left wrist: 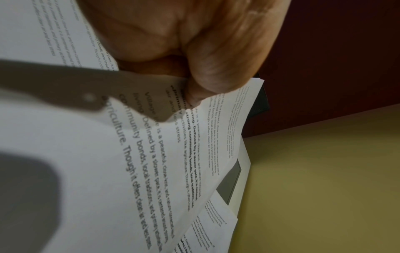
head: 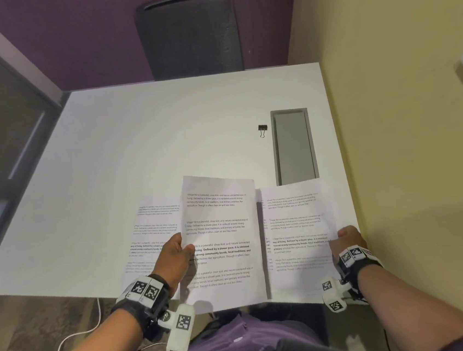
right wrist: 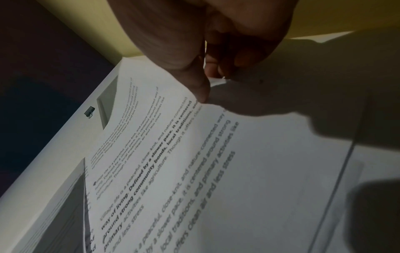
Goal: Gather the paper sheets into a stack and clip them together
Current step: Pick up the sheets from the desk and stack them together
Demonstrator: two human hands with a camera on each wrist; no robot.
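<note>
The left hand (head: 176, 255) pinches the left edge of a white printed paper sheet in the middle (head: 223, 242), thumb on top and fingers curled beneath; the left wrist view shows more than one sheet edge in this pinch, though how many cannot be counted. This middle sheet is lifted off the white table (head: 134, 134), its long axis running away from the person, text lines reading across, top edge toward the far side. Beneath and left of it lies another white printed sheet on the left (head: 151, 235), partly hidden by the hand and the raised sheet. The right hand (head: 348, 238) grips the right edge of a white printed sheet on the right (head: 297, 240), thumb on top and fingers curled under the edge; its near corner is covered by the wrist rig. This sheet also points lengthwise away from the person, its far edge overlapping a grey rectangular recess (head: 293, 146) in the table. A small black binder clip (head: 262, 129) sits on the table just left of that recess, well apart from both hands, wire handles toward the person. A dark mesh office chair (head: 189, 34) stands beyond the far edge, its seat hidden.
</note>
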